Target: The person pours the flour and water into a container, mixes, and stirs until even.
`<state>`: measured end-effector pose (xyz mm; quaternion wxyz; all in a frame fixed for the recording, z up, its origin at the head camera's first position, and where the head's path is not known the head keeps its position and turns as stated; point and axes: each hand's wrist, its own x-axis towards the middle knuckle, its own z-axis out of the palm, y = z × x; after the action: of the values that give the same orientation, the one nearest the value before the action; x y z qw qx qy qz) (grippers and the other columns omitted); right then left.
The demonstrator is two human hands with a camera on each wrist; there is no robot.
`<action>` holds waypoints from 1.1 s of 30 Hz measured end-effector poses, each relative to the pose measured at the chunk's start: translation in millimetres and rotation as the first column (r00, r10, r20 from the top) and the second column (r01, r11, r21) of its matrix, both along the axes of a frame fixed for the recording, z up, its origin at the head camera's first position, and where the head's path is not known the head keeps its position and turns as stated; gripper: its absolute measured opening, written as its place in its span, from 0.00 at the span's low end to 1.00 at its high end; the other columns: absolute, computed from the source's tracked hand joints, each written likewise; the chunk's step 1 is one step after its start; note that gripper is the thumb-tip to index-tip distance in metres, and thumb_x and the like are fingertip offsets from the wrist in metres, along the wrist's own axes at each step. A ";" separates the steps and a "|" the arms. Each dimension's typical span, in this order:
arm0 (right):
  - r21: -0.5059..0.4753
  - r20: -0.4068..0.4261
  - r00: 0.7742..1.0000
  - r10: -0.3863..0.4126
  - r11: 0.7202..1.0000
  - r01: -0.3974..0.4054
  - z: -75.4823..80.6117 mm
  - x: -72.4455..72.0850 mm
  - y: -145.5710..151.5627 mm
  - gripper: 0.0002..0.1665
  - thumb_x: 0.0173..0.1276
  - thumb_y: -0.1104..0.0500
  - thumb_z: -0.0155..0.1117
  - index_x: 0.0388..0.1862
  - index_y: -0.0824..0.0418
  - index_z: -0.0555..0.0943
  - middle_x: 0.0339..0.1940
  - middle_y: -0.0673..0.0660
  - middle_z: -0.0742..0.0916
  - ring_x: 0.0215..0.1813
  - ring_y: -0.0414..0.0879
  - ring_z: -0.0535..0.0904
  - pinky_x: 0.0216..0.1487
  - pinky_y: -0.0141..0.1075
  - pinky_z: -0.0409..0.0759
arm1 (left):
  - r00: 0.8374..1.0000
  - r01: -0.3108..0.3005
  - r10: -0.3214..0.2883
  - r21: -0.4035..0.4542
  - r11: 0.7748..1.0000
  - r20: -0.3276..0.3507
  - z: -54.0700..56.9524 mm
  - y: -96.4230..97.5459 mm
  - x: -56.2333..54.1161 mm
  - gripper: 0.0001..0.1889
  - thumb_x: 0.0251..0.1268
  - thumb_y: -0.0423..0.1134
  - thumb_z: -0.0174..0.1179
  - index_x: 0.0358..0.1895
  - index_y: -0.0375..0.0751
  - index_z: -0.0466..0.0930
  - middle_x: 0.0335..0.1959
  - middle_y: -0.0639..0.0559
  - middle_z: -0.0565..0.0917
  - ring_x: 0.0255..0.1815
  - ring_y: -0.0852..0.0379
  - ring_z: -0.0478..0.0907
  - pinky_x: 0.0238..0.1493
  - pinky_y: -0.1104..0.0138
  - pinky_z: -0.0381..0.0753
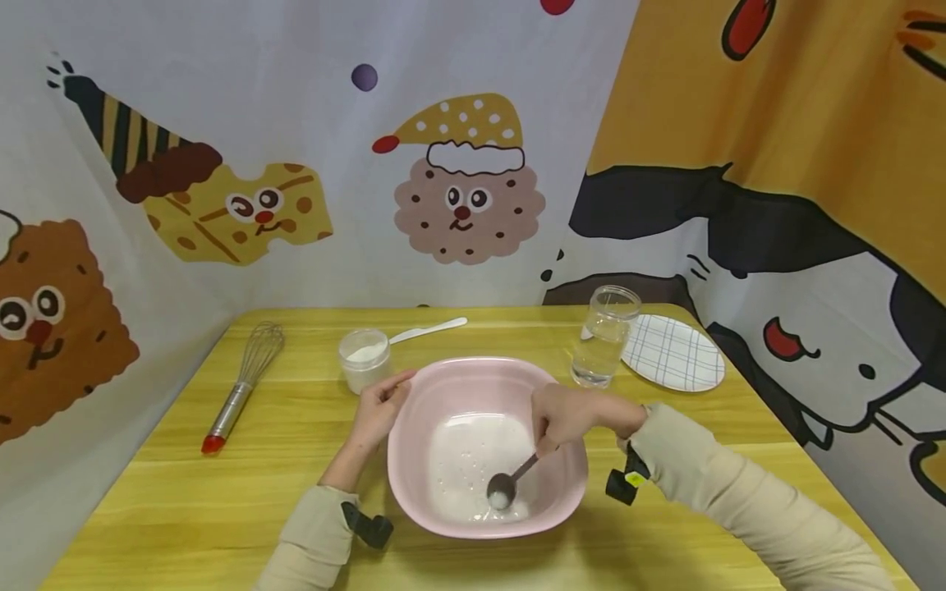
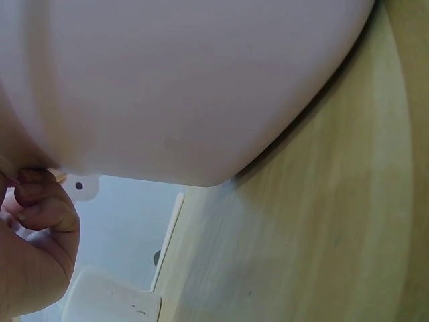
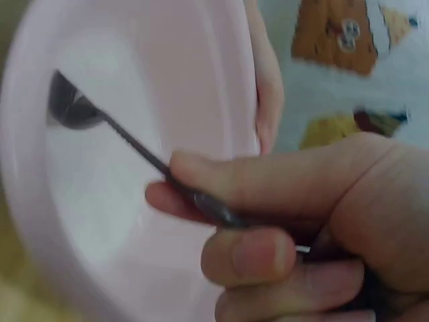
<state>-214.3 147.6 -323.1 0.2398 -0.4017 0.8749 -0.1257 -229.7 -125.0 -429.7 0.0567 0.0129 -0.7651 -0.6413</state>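
Observation:
A pink plastic basin (image 1: 402,472) stands on the table with white, milky liquid (image 1: 461,464) in its bottom. My right hand (image 1: 565,414) grips a dark spoon (image 3: 137,146) by its handle, fingers curled round it. The spoon's bowl (image 1: 502,490) is down at the liquid near the basin's front, with some white in it. At the left rim, my left hand (image 1: 377,414) pinches the basin's edge; in the left wrist view its curled fingers (image 2: 50,211) meet the rim, and the thumb is mostly hidden.
Behind the left hand stands a jar of white powder (image 1: 365,361), with a white plastic knife (image 1: 429,330) beside it. A whisk (image 1: 247,382) lies at left. At back right are a glass jar of clear liquid (image 1: 602,341) and a checked plate (image 1: 676,353). A printed curtain (image 1: 355,164) hangs behind.

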 end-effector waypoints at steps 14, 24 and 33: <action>-0.198 0.094 0.993 -0.078 0.976 0.095 -31.1 -29.4 -12.0 0.08 0.54 0.66 0.61 0.21 0.67 0.84 0.08 0.47 0.73 0.12 0.32 0.62 0.15 0.22 0.59 | 1.000 -0.023 0.023 -0.015 1.000 -0.011 -3.0 0.8 0.1 0.15 0.62 0.35 0.51 0.50 0.38 0.77 0.19 0.54 0.71 0.22 0.63 0.68 0.23 0.74 0.71; 0.069 0.239 0.971 -0.032 0.998 0.016 -9.2 -18.3 8.7 0.07 0.51 0.67 0.62 0.19 0.67 0.84 0.06 0.46 0.71 0.10 0.32 0.60 0.15 0.22 0.57 | 1.000 -0.024 0.023 -0.004 1.000 -0.014 -2.8 1.8 -1.0 0.14 0.61 0.35 0.51 0.50 0.38 0.77 0.20 0.54 0.72 0.23 0.63 0.69 0.24 0.73 0.72; -0.039 -0.177 0.963 -0.204 0.979 0.200 -4.2 -30.5 23.7 0.13 0.47 0.68 0.58 0.06 0.64 0.76 0.04 0.43 0.63 0.11 0.34 0.51 0.15 0.24 0.50 | 1.000 -0.025 0.025 -0.007 1.000 -0.012 -3.1 1.1 -1.1 0.14 0.61 0.35 0.51 0.50 0.40 0.77 0.20 0.54 0.71 0.23 0.62 0.68 0.24 0.73 0.72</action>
<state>-244.8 171.3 -327.3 0.1416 -0.3226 0.9280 -0.1215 -230.9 -123.9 -432.8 0.0696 0.0185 -0.7668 -0.6378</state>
